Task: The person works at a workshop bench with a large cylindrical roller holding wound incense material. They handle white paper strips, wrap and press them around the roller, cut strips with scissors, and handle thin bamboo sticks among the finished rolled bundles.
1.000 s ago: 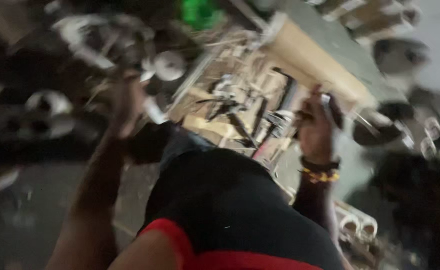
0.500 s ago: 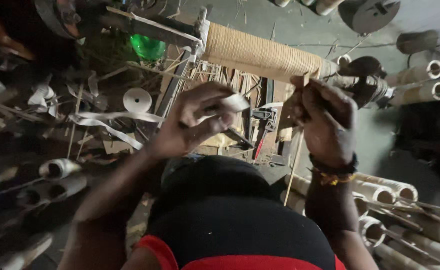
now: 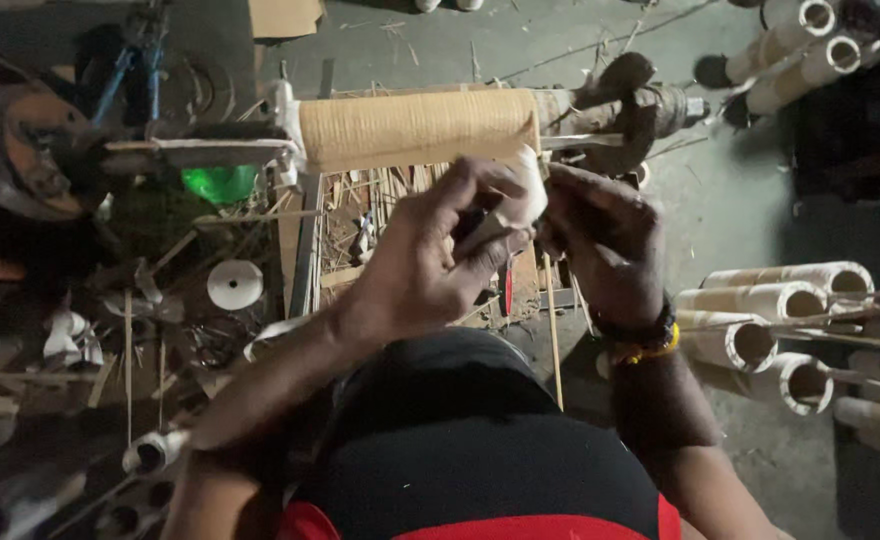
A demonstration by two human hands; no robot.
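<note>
The left hand (image 3: 430,265) was closed around a small white roll of tape-like strip (image 3: 520,200), thumb and fingers pinching it at chest height. The right hand (image 3: 605,245) met it from the other side, its fingertips pinched on the roll's free end, so both hands were gripping the same white piece; whether any strip had been pulled off could not be told. A dark band and a yellow beaded bracelet (image 3: 650,345) sat on the right wrist.

Just beyond the hands lay a long spindle wound with tan fibre (image 3: 415,128), mounted across a rough wooden frame (image 3: 310,250). Its winding looked full and even from end to end, which suggested the winding was largely done and the white strip had yet to be applied; nothing white was visible on the tan surface itself.

Left of the spindle sat a green translucent container (image 3: 220,183) and a flat white disc (image 3: 234,284) among thin sticks and scraps. Right of the spindle, several pale cardboard-like tubes (image 3: 760,320) lay stacked, hollow ends facing the camera, on a grey gritty floor (image 3: 740,200).
</note>
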